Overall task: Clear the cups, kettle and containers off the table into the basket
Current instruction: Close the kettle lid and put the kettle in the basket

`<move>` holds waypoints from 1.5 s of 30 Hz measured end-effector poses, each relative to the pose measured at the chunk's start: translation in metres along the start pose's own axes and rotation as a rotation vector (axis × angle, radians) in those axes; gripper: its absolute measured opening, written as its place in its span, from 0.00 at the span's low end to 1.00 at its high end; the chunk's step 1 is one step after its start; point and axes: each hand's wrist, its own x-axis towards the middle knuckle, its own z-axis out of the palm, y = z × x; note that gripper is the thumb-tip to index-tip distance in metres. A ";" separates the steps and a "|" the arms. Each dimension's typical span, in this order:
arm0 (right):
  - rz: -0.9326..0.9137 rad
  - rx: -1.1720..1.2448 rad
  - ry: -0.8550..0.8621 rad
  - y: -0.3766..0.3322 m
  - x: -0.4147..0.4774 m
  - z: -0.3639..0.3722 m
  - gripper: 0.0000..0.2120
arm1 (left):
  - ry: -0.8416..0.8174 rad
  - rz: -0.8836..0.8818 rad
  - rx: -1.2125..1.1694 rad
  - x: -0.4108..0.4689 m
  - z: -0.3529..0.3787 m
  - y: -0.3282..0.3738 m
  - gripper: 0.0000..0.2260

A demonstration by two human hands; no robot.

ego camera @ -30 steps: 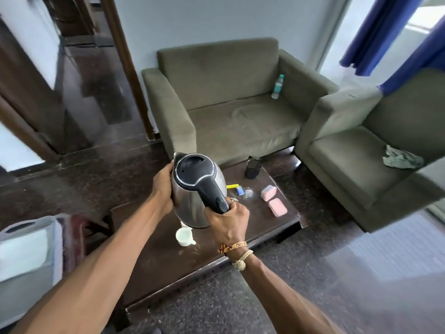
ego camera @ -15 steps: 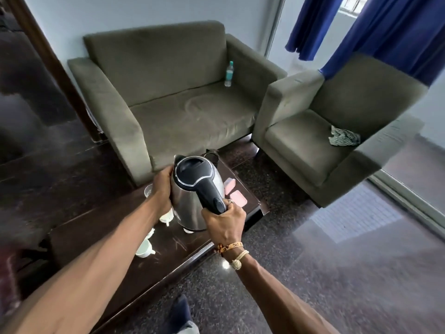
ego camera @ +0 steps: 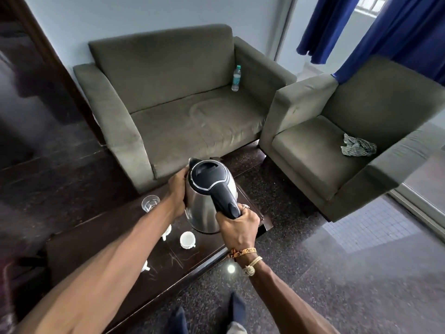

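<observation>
Kettle (ego camera: 207, 196), steel with a black lid and handle, is held in both hands over the right end of the table (ego camera: 96, 237), and its base looks clear of the dark top. The right hand (ego camera: 237, 227) is wrapped tight round the black handle, fingers curled under it and thumb on top, with a ring on one finger and thread bands at the wrist. The left hand (ego camera: 177, 196) cups the steel body on the spout side, palm against the metal and fingers curved round it. On the table, just below the kettle, a white cup (ego camera: 187, 240) stands upright. A second cup (ego camera: 166, 231) beside it is partly hidden by the left forearm, and only an edge of a third cup (ego camera: 145, 266) shows nearer the table's front edge. A clear glass (ego camera: 150, 203) stands at the table's far edge, left of the kettle. Behind the table is a grey-green sofa (ego camera: 183, 116) with a bottle (ego camera: 236, 78) upright in its right corner. Right of the table is a matching armchair (ego camera: 313, 153) with a crumpled cloth (ego camera: 358, 148) on its seat.
</observation>
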 end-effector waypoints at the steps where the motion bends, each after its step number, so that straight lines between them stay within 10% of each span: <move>1: 0.001 0.000 -0.024 0.005 0.006 0.000 0.17 | 0.017 0.002 -0.008 0.004 0.002 -0.002 0.31; 11: 0.047 0.080 -0.348 0.020 0.066 0.003 0.14 | 0.390 0.065 -0.195 0.026 0.009 -0.013 0.11; 45: -0.036 0.050 -0.530 -0.073 0.027 0.170 0.13 | 0.599 0.091 -0.311 0.009 -0.180 0.058 0.18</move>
